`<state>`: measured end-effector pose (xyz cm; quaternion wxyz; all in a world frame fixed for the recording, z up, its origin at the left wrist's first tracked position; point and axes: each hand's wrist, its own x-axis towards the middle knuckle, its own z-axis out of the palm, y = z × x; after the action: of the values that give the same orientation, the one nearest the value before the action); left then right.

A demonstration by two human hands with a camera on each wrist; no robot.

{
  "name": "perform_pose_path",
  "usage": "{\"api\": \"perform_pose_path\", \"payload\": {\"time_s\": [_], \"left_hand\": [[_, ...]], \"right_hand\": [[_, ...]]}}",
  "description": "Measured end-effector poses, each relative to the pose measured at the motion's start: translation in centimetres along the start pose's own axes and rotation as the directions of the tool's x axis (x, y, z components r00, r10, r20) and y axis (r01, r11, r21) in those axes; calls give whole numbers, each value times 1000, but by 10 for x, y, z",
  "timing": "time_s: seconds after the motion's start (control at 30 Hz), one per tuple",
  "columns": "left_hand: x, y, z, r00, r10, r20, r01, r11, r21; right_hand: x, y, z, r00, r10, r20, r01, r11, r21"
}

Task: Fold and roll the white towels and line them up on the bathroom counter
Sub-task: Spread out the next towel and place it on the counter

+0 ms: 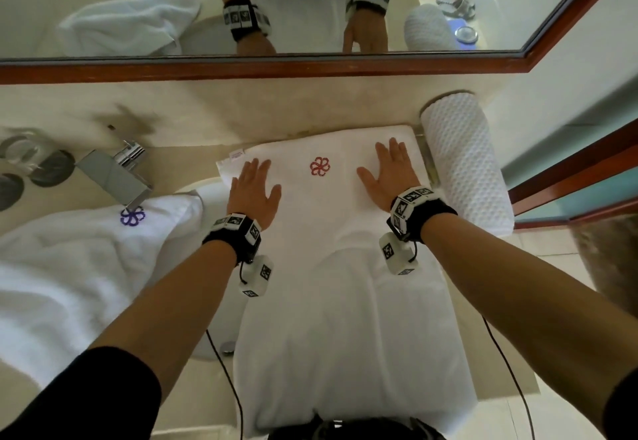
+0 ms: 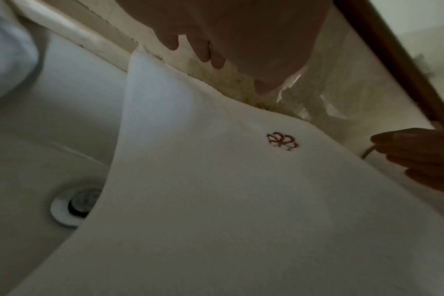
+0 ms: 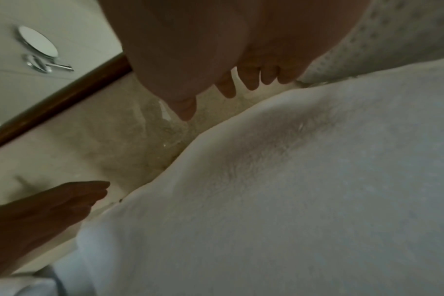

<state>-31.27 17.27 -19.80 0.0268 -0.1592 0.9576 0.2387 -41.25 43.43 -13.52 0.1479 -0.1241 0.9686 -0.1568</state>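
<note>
A white towel [image 1: 341,301] with a red flower emblem [image 1: 319,166] lies folded in a long strip across the counter, its near end hanging over the front edge. My left hand [image 1: 253,189] lies flat with spread fingers on its far left part. My right hand [image 1: 388,172] lies flat on its far right part. The emblem sits between them. In the left wrist view the towel [image 2: 216,200] covers part of the sink, with the emblem [image 2: 282,141] showing. A rolled waffle-textured white towel [image 1: 464,163] lies at the right, beside the flat towel.
A crumpled white towel [image 1: 79,260] with a purple emblem fills the sink [image 1: 214,194] at the left, under a chrome faucet [image 1: 115,172]. Glasses [image 1: 24,149] stand at the far left. A wood-framed mirror [image 1: 310,67] runs along the back. The sink drain [image 2: 75,206] shows beside the towel.
</note>
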Motion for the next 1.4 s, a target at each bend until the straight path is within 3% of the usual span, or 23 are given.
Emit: {"api": "perform_pose_path", "payload": {"time_s": [0.23,0.4,0.5,0.57,0.67,0.73,0.83,1.03,1.13,1.2,1.33,1.4], "left_hand": [[-88,16,0,980,-198,22,194,925,-326],[-190,18,2,942,-334,4,303,849,-433],[-265,14,5,879,-468,-97,374,800,-468],[-313,3,14,823,-560,-97,432,726,-535],[-374,-28,38,726,-683,73,597,575,-559],[-401,-46,53,672,-719,177,711,560,-427],[-417,-59,71,627,-726,283,773,536,-338],[-410,-60,89,682,-654,327,731,611,-305],[-417,-59,93,651,-667,362,754,513,-410],[-428,-61,89,677,-640,364,725,492,-482],[-461,-60,73,715,-636,292,640,427,-639],[-471,-57,63,730,-640,241,608,446,-656]], "right_hand": [[-58,-2,7,987,-159,-2,159,986,53],[-119,-6,32,928,-359,100,348,931,115],[-163,-18,52,889,-412,202,370,904,213],[-193,-27,68,860,-445,248,374,882,286],[-233,-39,93,817,-492,301,366,846,389],[-254,-48,107,782,-513,355,366,838,404],[-275,-64,121,743,-536,400,385,832,399],[-296,-87,147,728,-540,423,380,831,407],[-302,-86,156,720,-508,474,355,855,378],[-304,-83,160,719,-471,510,348,880,322],[-304,-75,163,782,-385,490,281,919,275],[-305,-75,161,806,-350,477,242,931,274]]}}
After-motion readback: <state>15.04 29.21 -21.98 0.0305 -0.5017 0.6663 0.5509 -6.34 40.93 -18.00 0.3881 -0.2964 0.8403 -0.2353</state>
